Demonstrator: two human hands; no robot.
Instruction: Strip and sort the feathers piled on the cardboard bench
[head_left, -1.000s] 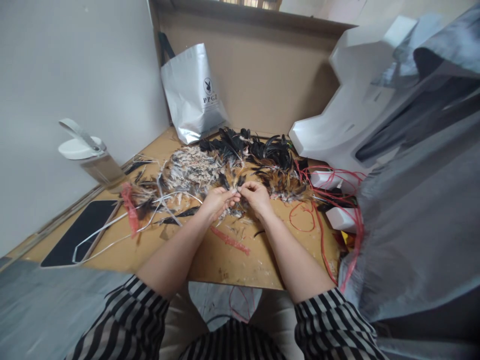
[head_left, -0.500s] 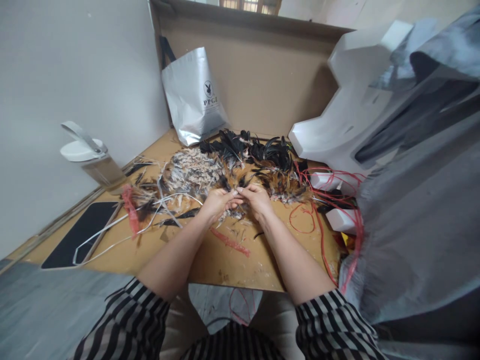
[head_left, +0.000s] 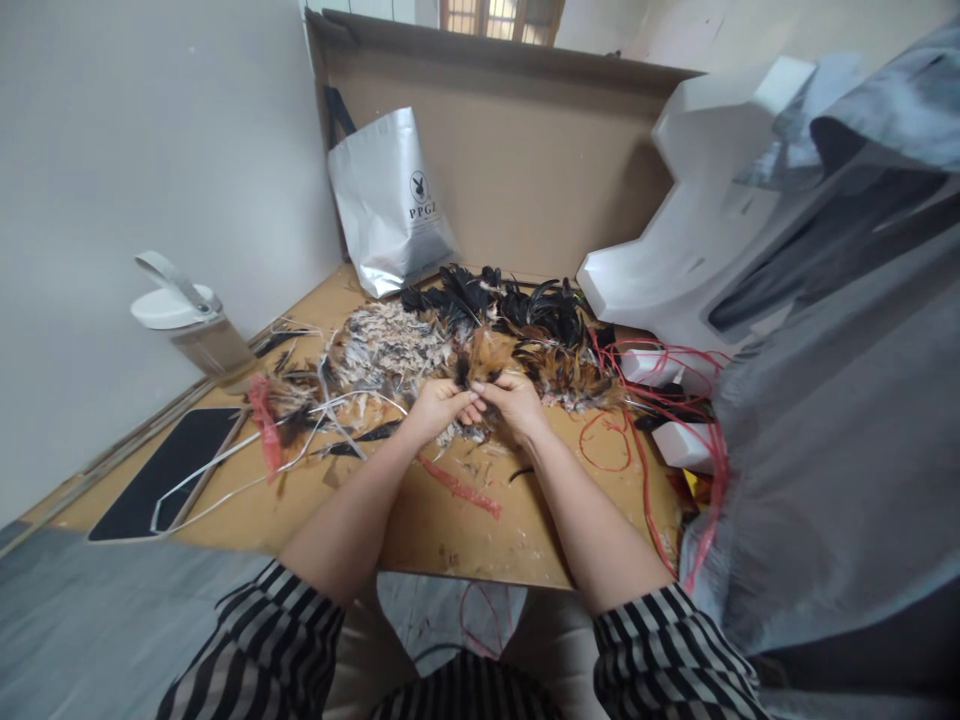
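Observation:
My left hand (head_left: 442,407) and my right hand (head_left: 513,402) meet over the front of the feather piles, thumbs and fingertips pinched close together. Between them they hold a small bunch of brown and black feathers (head_left: 484,355), its tips fanned away from me. The bunch's lower ends are hidden by my fingers. Just behind it lie glossy black feathers (head_left: 540,308). To the left is a heap of pale, speckled feathers (head_left: 386,343), and on the right a row of orange-brown feathers (head_left: 574,375).
A silver bag (head_left: 386,205) stands at the back against a cardboard panel (head_left: 540,170). On the left are a lidded cup (head_left: 199,325) and a phone (head_left: 165,470) with a white cable. Red string (head_left: 645,490) tangles around white power blocks (head_left: 686,443) at right. Red plastic strips (head_left: 465,487) lie in front.
The whole view has shifted slightly downward. My hands stay pinched together on the feathers, and the bunch's brown tips show a little more upright above my fingers.

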